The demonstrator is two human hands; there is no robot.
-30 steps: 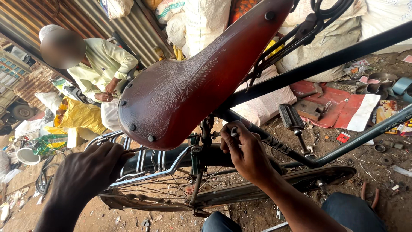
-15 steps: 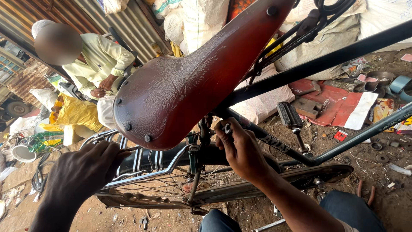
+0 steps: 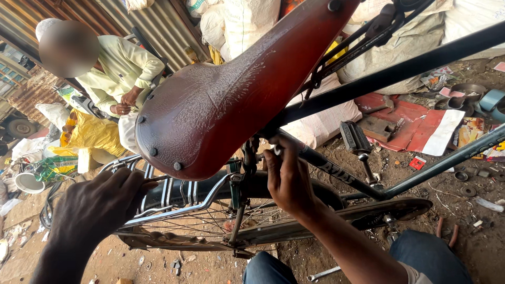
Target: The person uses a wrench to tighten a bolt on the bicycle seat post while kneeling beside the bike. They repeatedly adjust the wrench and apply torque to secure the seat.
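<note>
A dark bicycle fills the head view, its worn brown leather saddle (image 3: 226, 100) tilted up in front of me. My left hand (image 3: 100, 205) lies on the chrome rear carrier (image 3: 179, 210), fingers curled over its front rail. Just under the saddle, my right hand (image 3: 289, 179) reaches to the seat clamp (image 3: 251, 156). Its fingertips pinch a small metal part there, which they mostly hide. The black top tube (image 3: 410, 68) runs off to the upper right.
A person in a pale shirt (image 3: 121, 68) sits at the back left by a corrugated metal wall (image 3: 142, 21). White sacks (image 3: 247, 21) are piled behind. A loose pedal (image 3: 355, 138), red sheet (image 3: 421, 126) and small parts litter the dirt at right.
My right hand has shifted a little up toward the clamp under the saddle. My left hand stays on the carrier. The view has tilted slightly.
</note>
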